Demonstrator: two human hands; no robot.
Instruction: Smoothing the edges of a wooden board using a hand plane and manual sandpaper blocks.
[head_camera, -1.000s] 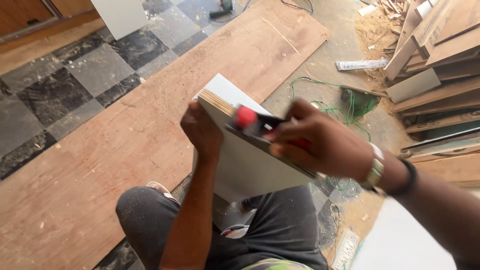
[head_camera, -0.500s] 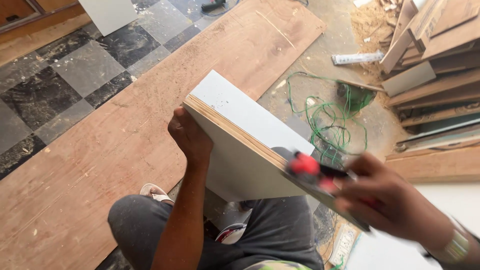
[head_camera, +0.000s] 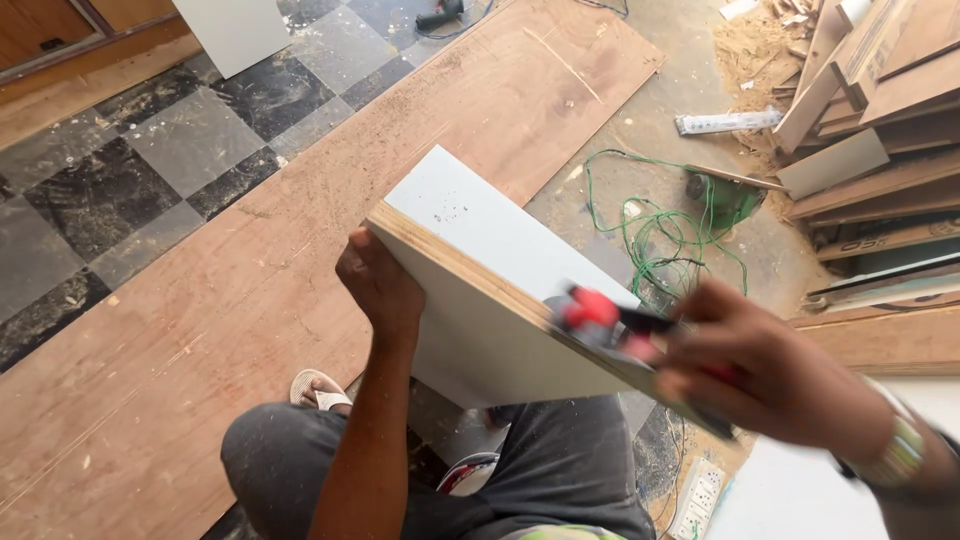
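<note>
Setting: workshop floor of dark and pale tiles (head_camera: 150, 150), with a long plywood sheet (head_camera: 300, 250) lying across it below the hands.
Board: a white-faced board (head_camera: 480, 300) with a raw wooden edge stands tilted on that edge over the person's lap.
Left hand: the left hand (head_camera: 380, 285) is clenched on the board's upper end, holding it steady.
Right hand: the right hand (head_camera: 770, 375), blurred, grips a red and black hand tool (head_camera: 600, 320) pressed on the raw edge at its near end.
Progress: by the look of it the edge is mid-pass; I cannot tell how much is already worked.
Around: green cord (head_camera: 660, 220) lies beyond the right hand, stacked boards (head_camera: 880, 180) further out.
</note>
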